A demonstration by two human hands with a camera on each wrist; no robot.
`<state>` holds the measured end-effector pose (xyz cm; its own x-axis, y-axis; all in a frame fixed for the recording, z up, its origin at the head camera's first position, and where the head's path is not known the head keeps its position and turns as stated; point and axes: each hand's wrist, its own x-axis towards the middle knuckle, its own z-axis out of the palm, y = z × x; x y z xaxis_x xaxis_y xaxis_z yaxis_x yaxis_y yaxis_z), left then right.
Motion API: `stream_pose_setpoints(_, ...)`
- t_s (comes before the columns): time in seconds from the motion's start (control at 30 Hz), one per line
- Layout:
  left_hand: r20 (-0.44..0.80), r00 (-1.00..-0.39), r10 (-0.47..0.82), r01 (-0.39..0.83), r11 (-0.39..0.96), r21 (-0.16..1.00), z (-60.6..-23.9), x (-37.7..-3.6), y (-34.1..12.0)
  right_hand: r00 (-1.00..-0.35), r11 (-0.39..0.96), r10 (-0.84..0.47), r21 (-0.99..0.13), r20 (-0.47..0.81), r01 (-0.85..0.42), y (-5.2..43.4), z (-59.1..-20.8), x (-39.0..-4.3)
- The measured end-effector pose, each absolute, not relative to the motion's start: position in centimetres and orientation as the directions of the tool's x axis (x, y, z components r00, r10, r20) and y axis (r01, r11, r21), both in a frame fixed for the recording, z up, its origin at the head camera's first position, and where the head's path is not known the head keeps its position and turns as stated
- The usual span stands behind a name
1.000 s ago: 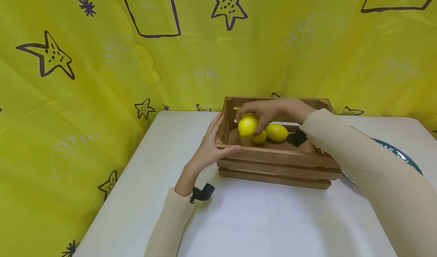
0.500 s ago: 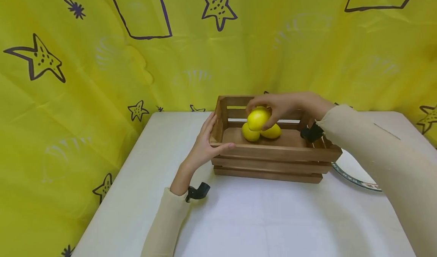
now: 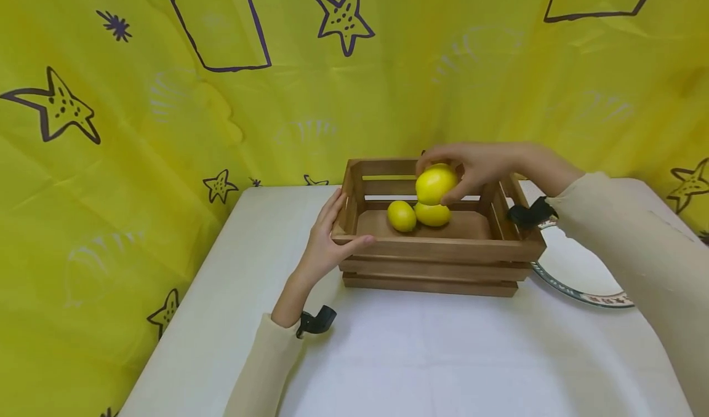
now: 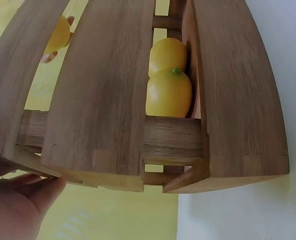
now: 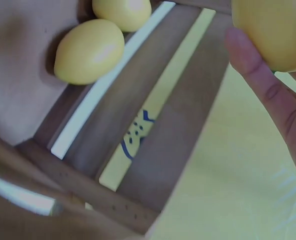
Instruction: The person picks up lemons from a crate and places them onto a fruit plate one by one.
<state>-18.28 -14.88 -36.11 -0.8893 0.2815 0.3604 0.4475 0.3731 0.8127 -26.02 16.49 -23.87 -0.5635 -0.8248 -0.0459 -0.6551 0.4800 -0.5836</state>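
Note:
A slatted wooden crate [image 3: 432,263] stands on the white table. My right hand [image 3: 476,168] grips a yellow lemon [image 3: 436,184] above the crate's back part; the same lemon [image 5: 275,30] fills the upper right of the right wrist view. Two more lemons lie on the crate floor, one on the left [image 3: 401,216] and one [image 3: 433,214] right under the lifted fruit. Both show through the slats in the left wrist view [image 4: 169,92]. My left hand [image 3: 327,245] holds the crate's left front corner, fingers along the side wall and thumb on the front rim.
A plate with a patterned rim [image 3: 578,281] lies on the table to the right of the crate, partly behind my right sleeve. A yellow cloth with purple stars [image 3: 166,97] hangs behind and to the left. White tabletop [image 3: 432,355] stretches in front of the crate.
My right hand has carried the lemon rightward and upward, from the crate's left side to above its back middle. The left hand has kept its hold on the crate corner.

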Motion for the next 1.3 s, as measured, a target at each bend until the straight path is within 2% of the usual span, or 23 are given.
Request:
stream_pose_setpoints(0.33, 0.363, -0.889, 0.279, 0.450, 0.385, 0.806, -36.2, -18.0, -15.0, -0.585, 0.475, -0.811, -0.561, 0.019, -0.678, 19.5, -23.1, -24.1)
stream_pose_setpoints(0.6, 0.381, -0.890, 0.252, 0.453, 0.380, 0.806, -36.3, -18.0, -15.0, -0.535, 0.421, -0.831, -0.460, 0.150, -0.782, 22.1, -23.2, -23.1)
stream_pose_setpoints(0.97, 0.372, -0.892, 0.257, 0.444, 0.344, 0.828, -36.2, -17.4, -15.0, -0.565, 0.460, -0.796, -0.390, 0.217, -0.798, 25.3, -23.1, -21.7)
stream_pose_setpoints(1.2, 0.374, -0.888, 0.268, 0.451, 0.350, 0.821, -36.2, -17.4, -15.2, -0.626, 0.528, -0.750, -0.377, 0.213, -0.761, 27.3, -23.6, -20.7)
stream_pose_setpoints(1.3, 0.374, -0.886, 0.275, 0.454, 0.350, 0.819, -36.3, -17.3, -15.2, -0.634, 0.529, -0.743, -0.392, 0.215, -0.753, 28.5, -24.1, -20.4)
